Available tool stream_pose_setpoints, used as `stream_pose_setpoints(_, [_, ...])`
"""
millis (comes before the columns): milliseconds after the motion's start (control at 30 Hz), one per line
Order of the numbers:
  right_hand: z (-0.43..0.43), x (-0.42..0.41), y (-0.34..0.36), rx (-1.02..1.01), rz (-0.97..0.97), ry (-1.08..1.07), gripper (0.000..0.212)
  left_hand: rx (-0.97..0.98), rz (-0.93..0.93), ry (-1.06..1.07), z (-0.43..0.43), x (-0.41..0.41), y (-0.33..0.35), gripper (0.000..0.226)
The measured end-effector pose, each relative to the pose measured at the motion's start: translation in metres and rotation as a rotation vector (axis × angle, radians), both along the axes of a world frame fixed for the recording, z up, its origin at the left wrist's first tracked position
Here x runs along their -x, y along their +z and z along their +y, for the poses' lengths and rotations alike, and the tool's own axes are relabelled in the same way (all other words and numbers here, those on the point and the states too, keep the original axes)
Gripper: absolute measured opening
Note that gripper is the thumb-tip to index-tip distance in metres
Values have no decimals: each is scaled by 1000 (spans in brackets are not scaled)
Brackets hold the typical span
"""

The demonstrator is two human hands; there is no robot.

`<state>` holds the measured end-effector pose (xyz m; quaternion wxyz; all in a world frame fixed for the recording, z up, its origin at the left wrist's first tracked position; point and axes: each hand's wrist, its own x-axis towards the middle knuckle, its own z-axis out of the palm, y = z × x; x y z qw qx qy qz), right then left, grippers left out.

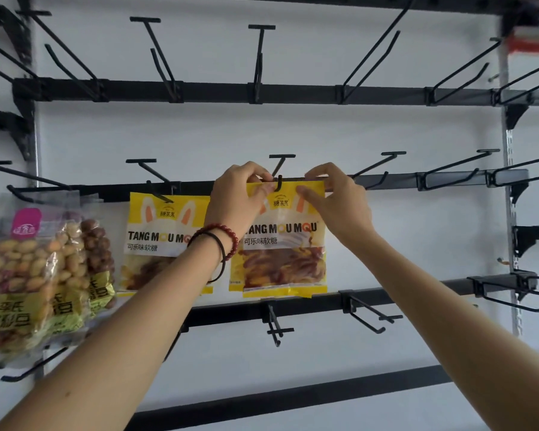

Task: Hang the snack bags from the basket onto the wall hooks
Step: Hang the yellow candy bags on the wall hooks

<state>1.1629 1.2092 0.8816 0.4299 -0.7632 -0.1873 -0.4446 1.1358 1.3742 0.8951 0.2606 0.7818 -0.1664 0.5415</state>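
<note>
A yellow snack bag (pixel 285 259) with brown candy hangs at the tip of a black wall hook (pixel 279 181) in the middle row. My left hand (pixel 235 202) pinches the bag's top left corner and my right hand (pixel 336 197) pinches its top right edge. The hook tip pokes through the bag's top strip between my hands. A second yellow bag (pixel 156 241) of the same kind hangs on the hook to the left. The basket is out of view.
Several bags of nuts (pixel 35 275) hang at the far left. Bare black hooks (pixel 377 172) stick out from the rails above, to the right and below. A white wall lies behind the rack, whose metal upright (pixel 511 194) stands at the right.
</note>
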Motion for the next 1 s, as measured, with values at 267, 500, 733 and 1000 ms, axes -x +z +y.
stream_pose_setpoints(267, [0,-14,-10,186,-90,-138,29,-195,-109,353,13,-6,-5,17])
stream_pose_setpoints(500, [-3,-4,-29,382,-165,-313,44,-377,-140,448,19,-2,-19,31])
stream_pose_setpoints(733, [8,25,-59,442,-132,-207,37,-331,6,379,29,28,-53,12])
stream_pose_setpoints(1000, [47,60,-82,529,-208,-105,25,-368,78,423,65,74,-89,18])
